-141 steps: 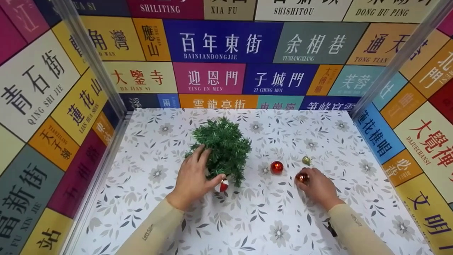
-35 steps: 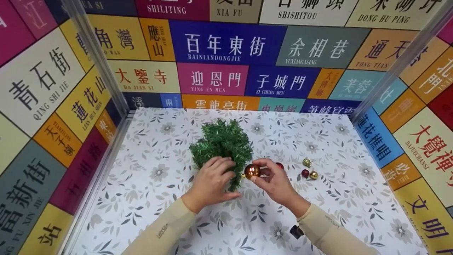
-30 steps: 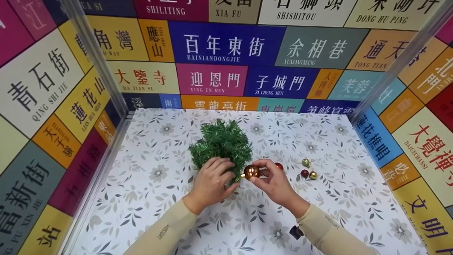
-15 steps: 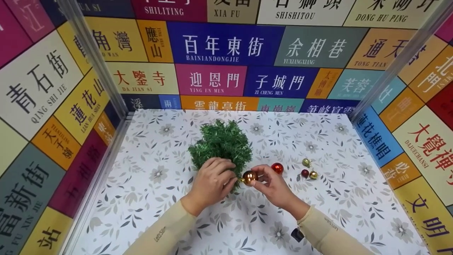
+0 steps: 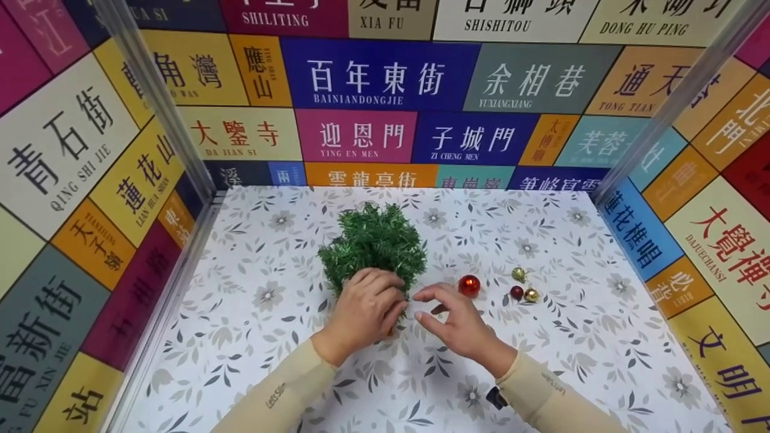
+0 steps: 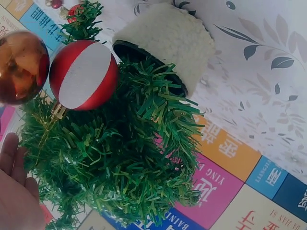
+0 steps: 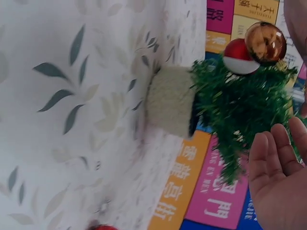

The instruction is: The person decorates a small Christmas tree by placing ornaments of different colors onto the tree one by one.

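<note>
A small artificial Christmas tree (image 5: 376,237) with green tinsel branches and a cream fuzzy base (image 6: 165,43) stands mid-table. My left hand (image 5: 367,307) curls over its near side, thumb against the index finger; it seems to pinch a branch, though the grip is hidden. Beneath that hand hang a red-and-white Christmas ball (image 6: 84,74) and a shiny copper Christmas ball (image 7: 266,43), side by side; both are mostly hidden in the head view. My right hand (image 5: 460,328) hovers just right of the tree, its fingers and thumb apart with nothing between them.
Right of the tree lies a shiny red ball (image 5: 469,285). Farther right sit a small dark red ball (image 5: 517,293) and two small gold balls (image 5: 531,294). Sign-patterned walls enclose the flower-print tabletop (image 5: 240,361) on the back and sides.
The right hand carried the copper ball to the tree from among the balls at right, then let go of it. The left hand has shifted to the tree's near branch, its thumb drawn in.
</note>
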A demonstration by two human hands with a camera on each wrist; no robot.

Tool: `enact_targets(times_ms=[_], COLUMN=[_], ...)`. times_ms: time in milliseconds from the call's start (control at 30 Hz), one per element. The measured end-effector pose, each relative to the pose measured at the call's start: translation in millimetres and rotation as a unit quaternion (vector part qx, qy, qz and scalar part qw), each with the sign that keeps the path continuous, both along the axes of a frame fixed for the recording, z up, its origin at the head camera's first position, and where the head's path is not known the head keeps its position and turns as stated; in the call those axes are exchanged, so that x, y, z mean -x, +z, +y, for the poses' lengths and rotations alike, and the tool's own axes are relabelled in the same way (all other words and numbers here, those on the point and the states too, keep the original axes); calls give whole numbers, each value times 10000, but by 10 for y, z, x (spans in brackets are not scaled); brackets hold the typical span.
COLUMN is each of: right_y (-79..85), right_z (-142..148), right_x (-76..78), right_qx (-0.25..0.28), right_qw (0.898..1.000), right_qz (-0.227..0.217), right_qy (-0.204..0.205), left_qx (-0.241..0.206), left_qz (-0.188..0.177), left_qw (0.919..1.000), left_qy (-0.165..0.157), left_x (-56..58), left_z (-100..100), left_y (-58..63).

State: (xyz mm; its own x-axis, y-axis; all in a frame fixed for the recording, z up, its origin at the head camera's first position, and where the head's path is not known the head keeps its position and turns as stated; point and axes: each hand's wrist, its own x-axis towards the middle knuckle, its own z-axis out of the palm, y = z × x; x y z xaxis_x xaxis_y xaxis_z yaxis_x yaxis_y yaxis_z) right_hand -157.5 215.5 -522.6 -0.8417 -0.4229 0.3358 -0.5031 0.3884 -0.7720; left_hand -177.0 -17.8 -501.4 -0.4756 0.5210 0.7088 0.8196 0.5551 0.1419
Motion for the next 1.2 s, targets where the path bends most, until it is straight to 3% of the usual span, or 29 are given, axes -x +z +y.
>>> enact_targets(times_ms=[100,267,367,567,700,833,1000,1200], right_y=[18,-23,-10,200,249,116,-106,-121], right_z=[-102,-216,-267,-376,-389,-338,-250,-232], right_x=[16,29,11,-116,-146,-72,94,202], right_qx=[31,151,325,501,546,595,466,299], right_qw=[9992,9956,9934,9913,9918,9914,9899,9865], right_qz=[394,855,962,1179,1079,899,773,672], right_qy=[71,-354,-533,-310,-418,-739,-1089,-1463], left_qx=[-64,-34,-31,-57,-67,-41,87,216], left_qz=[-67,-214,-260,-274,-281,-182,197,447], left_qw=[9999,9996,9995,9995,9995,9994,9977,9929], left_qy=[78,154,160,128,157,291,637,1080], left_x=[-2,-27,-36,-19,-4,23,57,95], left_z=[-4,11,23,33,16,11,34,97], left_y=[6,-5,-18,-15,-21,-46,-77,-72])
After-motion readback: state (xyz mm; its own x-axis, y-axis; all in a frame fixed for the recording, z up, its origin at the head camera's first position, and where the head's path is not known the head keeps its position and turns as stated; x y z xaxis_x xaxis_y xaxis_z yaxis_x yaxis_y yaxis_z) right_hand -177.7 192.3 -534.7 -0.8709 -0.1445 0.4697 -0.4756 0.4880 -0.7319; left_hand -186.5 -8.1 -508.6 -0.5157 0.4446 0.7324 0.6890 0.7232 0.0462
